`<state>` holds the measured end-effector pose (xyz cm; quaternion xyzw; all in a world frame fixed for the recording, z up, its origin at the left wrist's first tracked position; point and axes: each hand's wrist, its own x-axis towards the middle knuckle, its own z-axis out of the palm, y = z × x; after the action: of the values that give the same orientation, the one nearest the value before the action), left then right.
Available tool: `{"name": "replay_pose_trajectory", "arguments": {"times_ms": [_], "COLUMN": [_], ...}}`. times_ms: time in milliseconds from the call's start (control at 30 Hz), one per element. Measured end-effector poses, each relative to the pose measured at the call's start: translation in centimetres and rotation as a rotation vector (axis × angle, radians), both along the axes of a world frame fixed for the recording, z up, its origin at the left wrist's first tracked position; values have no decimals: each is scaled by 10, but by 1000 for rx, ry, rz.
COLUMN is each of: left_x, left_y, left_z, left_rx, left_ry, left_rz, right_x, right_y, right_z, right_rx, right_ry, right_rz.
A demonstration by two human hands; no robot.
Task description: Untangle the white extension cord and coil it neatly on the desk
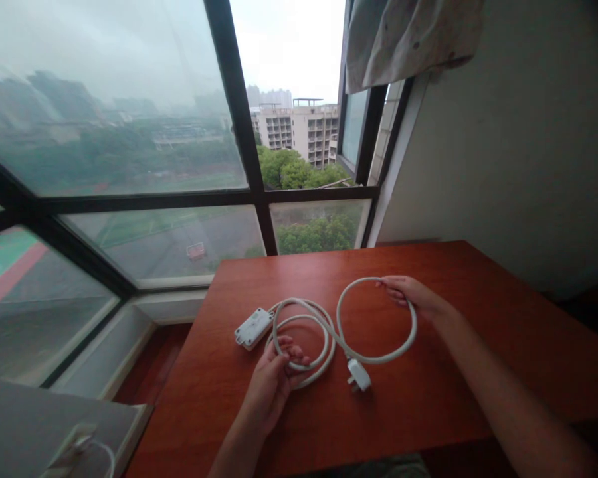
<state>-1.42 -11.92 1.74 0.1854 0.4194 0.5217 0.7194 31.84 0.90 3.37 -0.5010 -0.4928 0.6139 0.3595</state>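
Observation:
A white power strip (pixel 253 327) lies on the reddish-brown table (pixel 458 398), its thick white cable (pixel 329 328) curled in loops beside it. The cable ends in a white plug (pixel 359 376) resting on the tabletop. My left hand (pixel 274 378) is closed round the smaller coil near the power strip. My right hand (pixel 411 295) pinches the far side of the larger loop, holding it against the table.
A large window with dark frames (pixel 259 199) runs behind the table's far edge. A plain wall (pixel 518 133) stands at the right, with cloth (pixel 413 36) hanging above. At the bottom left, a grey surface (pixel 30 431) carries another white cabled item (pixel 77 448).

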Motion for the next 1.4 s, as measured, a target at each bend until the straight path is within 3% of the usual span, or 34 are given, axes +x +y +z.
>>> {"name": "replay_pose_trajectory", "arguments": {"times_ms": [167,300,467,667,900,1033,1167,1300,1400], "left_x": [3,7,4,3,15,25,29,21,10], "left_y": [-2,-2,0,0,-9,-13,-12,-3,8], "left_z": [4,4,-1,-3,18,26,18,7,5], "left_rx": [40,60,129,391,656,666,562,426,335], "left_ry": [36,98,184,440,622,597,500,430,358], "left_rz": [-33,-28,-92,-200,-362,-402,-339,-135,-19], "right_x": [7,14,33,46,47,42,37,36,36], "right_y": [-13,-24,-29,-32,-42,-46,-44,-38,-35], "right_z": [68,100,103,98,107,113,116,120,125], "right_rx": [254,370,334,317,381,432,464,487,419], "right_ry": [109,19,4,78,12,-62,-127,-129,-96], "right_rz": [-100,-175,-193,-321,-305,-279,-304,-308,-214]}}
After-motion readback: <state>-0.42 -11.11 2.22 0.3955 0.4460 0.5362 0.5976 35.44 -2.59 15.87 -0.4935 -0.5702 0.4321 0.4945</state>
